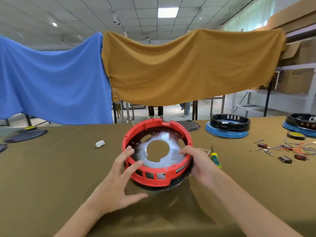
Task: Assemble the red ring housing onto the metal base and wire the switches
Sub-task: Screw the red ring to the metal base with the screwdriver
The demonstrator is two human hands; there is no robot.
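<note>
Now red ring housing point(158, 178) betw both hands' fingers point(132, 165), atop metal base point(164, 156).

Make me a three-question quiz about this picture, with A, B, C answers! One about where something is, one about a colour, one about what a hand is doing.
1. Where does the screwdriver lie?
A. Right of the red ring housing
B. Inside the housing
C. On the blue cloth

2. What colour is the screwdriver's handle?
A. Purple
B. Yellow and green
C. White

3. What is the right hand doing?
A. Holding the screwdriver
B. Lying flat on the table
C. Gripping the housing's right rim

Answers:
1 A, it lies on the table just beyond the right hand.
2 B, the handle is yellow with green.
3 C, its fingers curl over the rim while the left hand touches the other side.
</note>
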